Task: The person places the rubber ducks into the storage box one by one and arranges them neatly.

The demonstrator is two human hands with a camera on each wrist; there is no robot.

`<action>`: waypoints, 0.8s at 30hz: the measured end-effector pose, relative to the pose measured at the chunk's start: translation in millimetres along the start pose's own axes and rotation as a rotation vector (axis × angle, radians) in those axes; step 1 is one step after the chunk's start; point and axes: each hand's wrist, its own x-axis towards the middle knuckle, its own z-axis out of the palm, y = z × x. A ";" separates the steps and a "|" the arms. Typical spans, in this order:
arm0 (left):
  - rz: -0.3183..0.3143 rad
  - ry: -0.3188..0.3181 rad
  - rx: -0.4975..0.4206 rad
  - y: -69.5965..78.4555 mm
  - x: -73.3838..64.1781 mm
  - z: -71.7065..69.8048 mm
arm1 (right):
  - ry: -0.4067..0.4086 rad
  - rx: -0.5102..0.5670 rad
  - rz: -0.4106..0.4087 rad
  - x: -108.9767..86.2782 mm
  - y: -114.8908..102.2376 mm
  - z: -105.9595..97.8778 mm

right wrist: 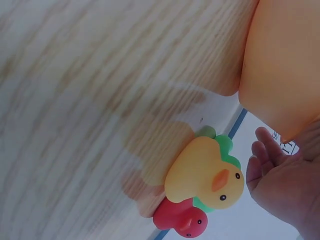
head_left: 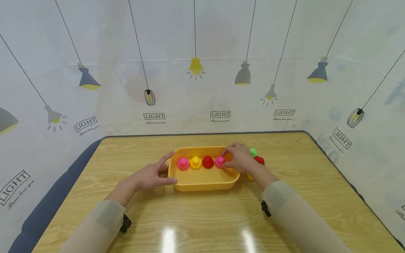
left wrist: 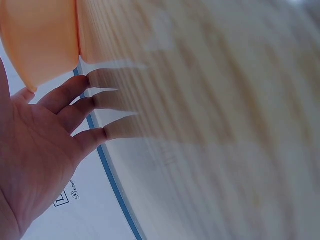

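A yellow-orange plastic basin (head_left: 202,188) stands on the table with a row of rubber ducks in it: a pink duck (head_left: 183,163), a yellow duck (head_left: 195,162), a red duck (head_left: 207,162) and a second pink duck (head_left: 219,162) at the right. My right hand (head_left: 243,159) reaches over the basin's right end and pinches that second pink duck between thumb and finger. At the basin's left end my left hand (head_left: 151,177) is spread, thumb and index at the rim. Its other fingertips (left wrist: 102,134) touch the tabletop.
Outside the basin, on its right, a green duck (head_left: 253,152), another red duck (head_left: 259,160) and another yellow duck (right wrist: 202,172) stand close together, partly hidden by my right arm in the head view. A lamp-printed curtain (head_left: 177,70) surrounds the wooden table (head_left: 202,218).
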 end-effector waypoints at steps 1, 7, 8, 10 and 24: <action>-0.001 -0.001 -0.001 0.0 -0.1 0.1 | -0.001 0.006 0.003 0.2 0.2 0.2; -0.016 -0.005 -0.006 -0.8 0.4 0.7 | -0.004 0.029 0.017 0.5 0.8 0.7; -0.015 -0.006 -0.004 -0.8 0.5 0.7 | -0.004 0.028 0.016 0.5 0.8 0.7; -0.021 -0.006 -0.006 -0.6 0.8 0.8 | -0.006 0.034 0.017 0.6 0.7 0.4; -0.018 -0.005 -0.001 -0.7 1.7 -0.1 | -0.011 0.051 0.024 -0.3 0.7 -0.1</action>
